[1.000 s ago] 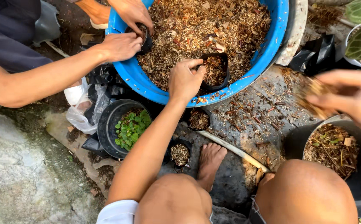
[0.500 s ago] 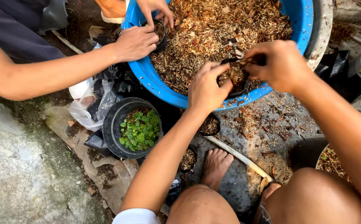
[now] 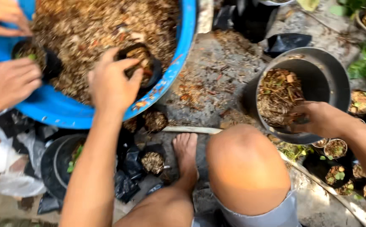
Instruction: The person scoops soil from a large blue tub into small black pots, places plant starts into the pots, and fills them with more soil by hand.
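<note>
Now the left hand (image 3: 111, 86) holds a small black bag (image 3: 143, 65) upright, mouth up, while the right hand (image 3: 317, 120) grips the grey pot's (image 3: 330, 80) rim.

The rough concrete ground (image 3: 216, 84), strewn with dry mulch crumbs, carries a blue tub (image 3: 179, 63) at ten o'clock, a dark metal pot (image 3: 330, 80) at two o'clock, small black nursery bags (image 3: 153, 162) at centre and a black bowl (image 3: 52, 168) at eight o'clock.

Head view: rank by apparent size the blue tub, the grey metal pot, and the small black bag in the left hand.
1. blue tub, largest though partly cropped.
2. grey metal pot, touched by the right hand.
3. small black bag held by the left hand, clearly smallest.
</note>
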